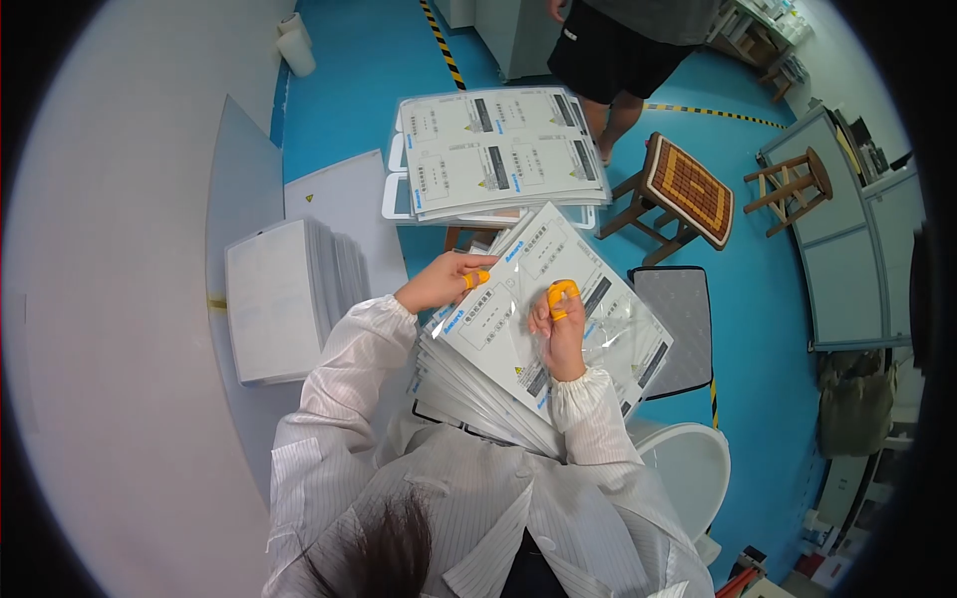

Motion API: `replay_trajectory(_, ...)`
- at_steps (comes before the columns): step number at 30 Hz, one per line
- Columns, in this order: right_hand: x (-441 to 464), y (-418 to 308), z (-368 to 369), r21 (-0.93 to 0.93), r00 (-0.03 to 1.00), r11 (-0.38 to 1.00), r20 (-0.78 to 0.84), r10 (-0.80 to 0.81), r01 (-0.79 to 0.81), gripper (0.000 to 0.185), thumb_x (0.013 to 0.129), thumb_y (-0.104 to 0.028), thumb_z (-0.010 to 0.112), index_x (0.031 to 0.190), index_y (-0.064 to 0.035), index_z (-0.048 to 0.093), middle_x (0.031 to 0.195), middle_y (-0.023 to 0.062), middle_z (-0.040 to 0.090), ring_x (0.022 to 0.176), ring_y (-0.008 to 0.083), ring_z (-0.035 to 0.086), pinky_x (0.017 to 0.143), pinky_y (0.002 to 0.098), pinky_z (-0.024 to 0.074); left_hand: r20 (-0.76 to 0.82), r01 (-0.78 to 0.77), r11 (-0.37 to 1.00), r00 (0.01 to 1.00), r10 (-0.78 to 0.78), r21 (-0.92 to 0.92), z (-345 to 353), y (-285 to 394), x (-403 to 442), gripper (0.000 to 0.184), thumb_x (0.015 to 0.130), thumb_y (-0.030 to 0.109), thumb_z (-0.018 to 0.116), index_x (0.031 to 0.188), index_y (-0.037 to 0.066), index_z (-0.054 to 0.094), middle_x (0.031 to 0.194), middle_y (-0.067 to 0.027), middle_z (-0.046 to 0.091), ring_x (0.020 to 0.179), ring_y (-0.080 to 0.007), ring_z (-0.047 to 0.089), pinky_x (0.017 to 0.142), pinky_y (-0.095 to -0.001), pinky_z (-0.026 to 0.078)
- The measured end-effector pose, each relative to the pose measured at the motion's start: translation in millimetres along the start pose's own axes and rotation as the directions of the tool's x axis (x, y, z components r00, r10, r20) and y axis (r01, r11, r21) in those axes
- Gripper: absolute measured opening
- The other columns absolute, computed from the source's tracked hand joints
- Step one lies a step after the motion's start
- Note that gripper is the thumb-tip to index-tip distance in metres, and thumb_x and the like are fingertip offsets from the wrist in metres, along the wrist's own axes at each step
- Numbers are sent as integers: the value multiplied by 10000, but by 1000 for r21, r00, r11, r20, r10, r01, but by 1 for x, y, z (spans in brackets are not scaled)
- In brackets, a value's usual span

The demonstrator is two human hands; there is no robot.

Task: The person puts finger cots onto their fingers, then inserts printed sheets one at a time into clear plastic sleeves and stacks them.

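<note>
On my lap lies a stack of white printed sheets (518,374) with blue lettering, dark bars and yellow warning triangles. My left hand (449,281) rests at the left edge of the top sheet. Its visible fingers are stretched out, and one wears an orange finger cot. Over the sheet's middle, my right hand (561,324) is closed, with orange finger cots at its fingertips. A crinkled clear film (610,337) spreads beside that hand and appears caught in its pinch. The exact grip point is hidden by the fingers.
Another stack of printed sheets (498,149) stands ahead on a support. At left is a white stack (274,299). A mat-topped stool (690,189), a round wooden stool (797,184) and a dark grey pad (678,329) are at right. A person (623,50) stands beyond.
</note>
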State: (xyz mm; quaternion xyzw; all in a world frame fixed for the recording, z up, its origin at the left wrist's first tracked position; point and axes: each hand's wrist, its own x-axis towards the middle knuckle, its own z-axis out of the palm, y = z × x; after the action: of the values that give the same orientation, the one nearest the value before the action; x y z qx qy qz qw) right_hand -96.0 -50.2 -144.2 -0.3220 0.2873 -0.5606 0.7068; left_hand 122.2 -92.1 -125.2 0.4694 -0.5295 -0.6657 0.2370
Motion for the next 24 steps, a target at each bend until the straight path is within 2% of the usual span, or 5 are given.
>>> replay_trajectory(6, -15, -77, -59, -146, 938, 969, -258, -231, 199, 127, 920, -192, 386, 851, -100, 438, 640, -31, 397, 484, 44, 313, 443, 183, 288, -190, -230, 971, 952, 239, 68, -21, -15, 27, 270, 841, 18, 511, 1095, 16, 603, 899, -42, 643, 756, -54, 536, 677, -205, 449)
replay_trajectory(8, -34, -136, -102, -207, 827, 924, -414, -381, 322, 154, 895, -160, 424, 747, -117, 429, 635, -36, 393, 483, 37, 297, 429, 177, 256, -387, -220, 936, 866, 317, 273, -66, -31, 34, 259, 845, 28, 504, 1082, 16, 608, 922, -47, 641, 774, -70, 544, 712, -210, 446)
replay_trajectory(13, -154, -258, -266, -148, 486, 650, -548, -681, 745, 184, 914, -78, 415, 732, -61, 388, 622, 2, 277, 496, 92, 252, 463, 216, 239, -560, -228, 969, 817, 138, -92, -150, -45, 33, 287, 854, 4, 476, 1123, -6, 574, 980, -80, 632, 804, -105, 585, 724, -213, 462)
replay_trajectory(18, -219, -289, -247, -365, 243, 542, -612, -753, 757, 182, 940, -78, 368, 762, -39, 368, 630, 30, 274, 515, 107, 259, 484, 238, 255, -725, -352, 882, 688, 17, -314, -160, -28, 61, 324, 860, -29, 449, 1175, -13, 524, 939, -120, 626, 790, -150, 605, 676, -250, 486)
replay_trajectory(24, -223, -279, -208, -339, 342, 537, -491, -801, 772, 215, 938, -140, 436, 749, -43, 405, 658, 34, 367, 499, 101, 286, 481, 221, 282, -820, -382, 904, 569, 65, -194, -164, -26, 126, 343, 820, -25, 485, 1159, -15, 542, 906, -122, 631, 768, -158, 606, 646, -267, 476)
